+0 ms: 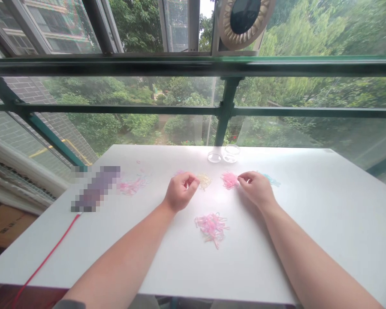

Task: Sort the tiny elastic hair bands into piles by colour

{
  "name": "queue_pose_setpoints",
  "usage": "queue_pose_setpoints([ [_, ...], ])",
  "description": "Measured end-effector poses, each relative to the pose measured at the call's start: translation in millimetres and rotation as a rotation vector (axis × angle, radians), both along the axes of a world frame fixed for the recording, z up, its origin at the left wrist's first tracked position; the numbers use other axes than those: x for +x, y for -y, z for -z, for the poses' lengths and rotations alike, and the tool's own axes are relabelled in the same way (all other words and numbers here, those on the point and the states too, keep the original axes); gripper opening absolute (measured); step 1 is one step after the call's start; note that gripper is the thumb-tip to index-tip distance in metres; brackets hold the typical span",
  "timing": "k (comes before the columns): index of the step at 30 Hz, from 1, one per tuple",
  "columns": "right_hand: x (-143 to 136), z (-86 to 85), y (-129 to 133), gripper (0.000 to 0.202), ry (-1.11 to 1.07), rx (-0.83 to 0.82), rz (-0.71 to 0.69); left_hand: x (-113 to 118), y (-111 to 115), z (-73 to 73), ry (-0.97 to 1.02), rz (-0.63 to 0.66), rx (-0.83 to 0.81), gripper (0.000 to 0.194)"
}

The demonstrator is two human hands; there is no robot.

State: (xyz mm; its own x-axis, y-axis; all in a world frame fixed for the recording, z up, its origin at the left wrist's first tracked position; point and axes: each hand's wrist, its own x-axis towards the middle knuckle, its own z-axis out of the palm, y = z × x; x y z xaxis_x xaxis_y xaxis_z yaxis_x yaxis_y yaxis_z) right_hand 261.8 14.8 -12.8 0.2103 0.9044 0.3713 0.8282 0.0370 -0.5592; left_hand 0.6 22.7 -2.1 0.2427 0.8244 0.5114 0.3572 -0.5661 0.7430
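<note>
Small loop-like bands, probably elastics, lie in loose piles on a white table. My left hand (182, 191) is closed in a pinch beside a cream-yellow pile (204, 181); anything between its fingertips is too small to make out. A lilac pile (179, 173) is partly hidden behind that hand. My right hand (255, 186) pinches at the right edge of a bright pink pile (229, 180). Behind its wrist shows a light blue pile (272, 179). A mixed pink and lilac pile (212, 227) lies nearer to me, between my forearms.
Another pink pile (133, 185) spreads at the left, near a pixelated dark object (96, 189) with a red cable (48, 262). Clear round containers (214, 158) stand at the back of the white table (334, 223). Beyond it are a green railing (131, 109) and windows.
</note>
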Motion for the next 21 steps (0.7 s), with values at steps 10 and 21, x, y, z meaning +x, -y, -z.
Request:
queue_pose_setpoints([
  [10,-1.3,1.5,-2.9,0.022,0.022,-0.046,-0.010,3.2,3.1,-1.4,-0.049,0.050,0.001,0.019],
  [21,1.1,2.4,-3.5,0.032,-0.043,-0.048,0.011,1.5,2.6,-0.8,-0.055,0.075,-0.009,0.018],
])
